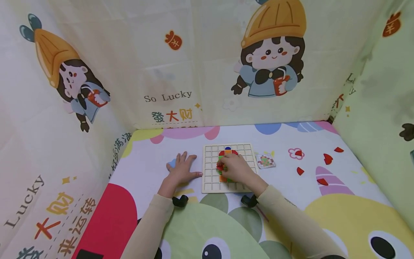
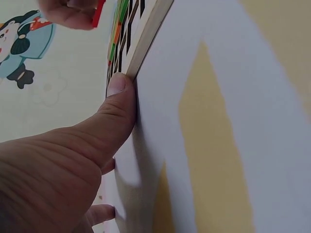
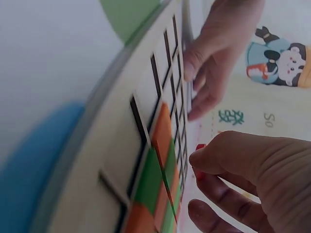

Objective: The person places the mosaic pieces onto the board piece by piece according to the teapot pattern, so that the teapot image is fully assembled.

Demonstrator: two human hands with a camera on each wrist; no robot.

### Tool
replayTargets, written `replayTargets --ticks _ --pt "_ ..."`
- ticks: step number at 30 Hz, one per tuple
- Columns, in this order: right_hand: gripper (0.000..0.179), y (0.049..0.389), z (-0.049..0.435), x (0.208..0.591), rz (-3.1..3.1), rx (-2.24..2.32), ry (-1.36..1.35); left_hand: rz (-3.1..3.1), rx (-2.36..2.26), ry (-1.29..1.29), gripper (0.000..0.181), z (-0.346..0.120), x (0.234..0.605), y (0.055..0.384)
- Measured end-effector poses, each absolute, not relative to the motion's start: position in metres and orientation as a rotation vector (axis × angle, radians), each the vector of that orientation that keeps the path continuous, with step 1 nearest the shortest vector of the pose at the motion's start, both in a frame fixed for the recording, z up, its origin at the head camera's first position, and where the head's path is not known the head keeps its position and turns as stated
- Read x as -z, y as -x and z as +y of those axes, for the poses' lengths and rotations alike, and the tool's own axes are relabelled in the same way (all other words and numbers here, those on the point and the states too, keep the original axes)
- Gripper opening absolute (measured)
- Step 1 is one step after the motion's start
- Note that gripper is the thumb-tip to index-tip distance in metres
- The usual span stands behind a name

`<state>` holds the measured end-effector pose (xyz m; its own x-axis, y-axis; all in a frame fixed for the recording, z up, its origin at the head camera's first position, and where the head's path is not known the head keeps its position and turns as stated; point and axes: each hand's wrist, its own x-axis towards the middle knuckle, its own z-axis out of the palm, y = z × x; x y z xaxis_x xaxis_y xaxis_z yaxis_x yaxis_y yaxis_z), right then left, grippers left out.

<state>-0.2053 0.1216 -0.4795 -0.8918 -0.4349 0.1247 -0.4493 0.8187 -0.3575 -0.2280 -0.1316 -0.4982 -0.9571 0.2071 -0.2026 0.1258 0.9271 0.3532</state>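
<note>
A wooden grid board (image 1: 211, 186) lies on the table, with orange, green, red and blue pieces set in its middle squares. My right hand (image 1: 237, 168) is over the board and pinches a small red piece (image 3: 199, 160) between thumb and fingers, just above the grid. It covers part of the pattern in the head view. To the left of the board, my left hand (image 1: 182, 170) rests on the table with fingers spread. Its thumb (image 2: 119, 97) touches the board's side edge.
Right of the board lies a small picture card (image 1: 266, 160) with a coloured pattern. Farther right, several loose red pieces (image 1: 328, 159) are scattered on the printed tablecloth (image 1: 245, 223). Printed curtains (image 1: 207, 72) stand behind and on both sides.
</note>
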Motion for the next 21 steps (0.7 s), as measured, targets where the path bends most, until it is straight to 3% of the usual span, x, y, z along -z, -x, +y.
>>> replayTargets --ticks 21 --pt "0.019 0.211 0.102 0.494 -3.034 -0.688 -0.676 2.855 -0.498 -0.256 0.087 -0.131 0.498 0.228"
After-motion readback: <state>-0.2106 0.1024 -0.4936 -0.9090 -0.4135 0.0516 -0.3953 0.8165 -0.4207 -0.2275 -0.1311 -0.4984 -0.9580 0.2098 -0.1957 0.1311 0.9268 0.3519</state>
